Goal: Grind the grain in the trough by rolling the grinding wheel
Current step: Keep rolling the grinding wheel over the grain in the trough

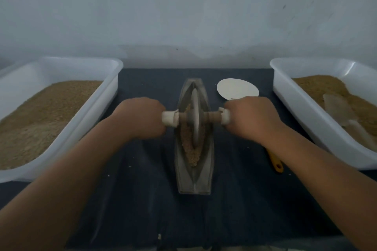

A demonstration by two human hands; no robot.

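Note:
A grey boat-shaped trough (194,177) lies lengthwise on the dark table in the middle of the head view. Tan grain (190,149) fills its groove towards the near half. The grinding wheel (195,116), a thin metal disc on a wooden axle, stands upright in the groove around the trough's middle. My left hand (140,117) grips the white-wrapped left end of the axle. My right hand (252,117) grips the white-wrapped right end. Both hands hide most of the handles.
A white tub (98,108) of tan grain stands at the left. Another white tub (295,104) at the right holds ground grain and a pale scoop (344,112). A white round plate (237,88) lies behind my right hand. A yellow handle (275,161) pokes out under my right forearm.

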